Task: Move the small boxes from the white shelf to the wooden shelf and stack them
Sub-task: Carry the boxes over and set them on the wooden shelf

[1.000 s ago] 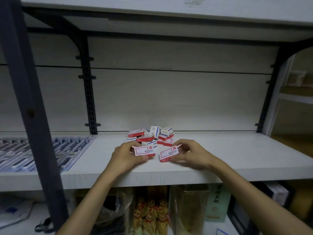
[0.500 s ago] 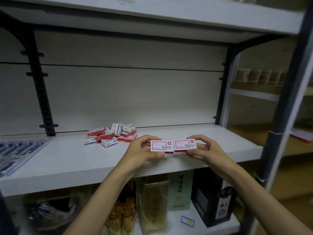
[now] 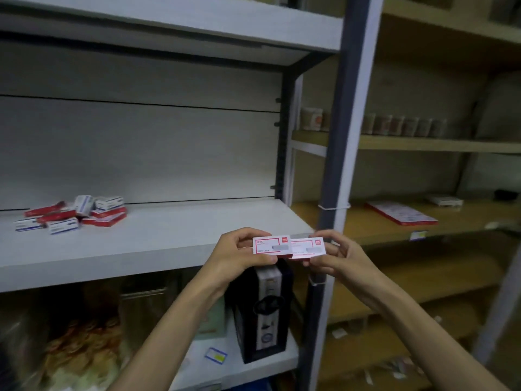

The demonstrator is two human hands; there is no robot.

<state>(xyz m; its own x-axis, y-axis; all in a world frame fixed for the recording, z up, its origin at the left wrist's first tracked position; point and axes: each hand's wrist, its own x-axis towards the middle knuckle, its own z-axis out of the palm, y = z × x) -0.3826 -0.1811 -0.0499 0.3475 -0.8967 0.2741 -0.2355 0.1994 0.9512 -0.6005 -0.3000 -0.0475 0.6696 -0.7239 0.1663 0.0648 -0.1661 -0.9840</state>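
Head view: left hand [image 3: 235, 256] pinches a small flat box [image 3: 272, 246], thumb under its lower edge, fingers over the top; right hand [image 3: 337, 256] pinches a second box [image 3: 308, 248] the same way. Both boxes are white-faced with a red outline, a red logo square at the top right corner and red edges; print is too blurred to read. Left box overlaps the right box's near end, the two touching, held side by side in the air just in front of the white shelf [image 3: 158, 244], near its right end and the grey upright post [image 3: 335, 170]. Pile [image 3: 74, 215] of the remaining boxes lies at the left back of the white shelf, jumbled, some red-and-white, some white with blue, possibly a different print. Wooden shelf [image 3: 394, 225] stands to the right of the post, with a flat red-edged pack [image 3: 401, 216] lying on it. Black carton [image 3: 260, 311] sits on the lower white level under the hands.
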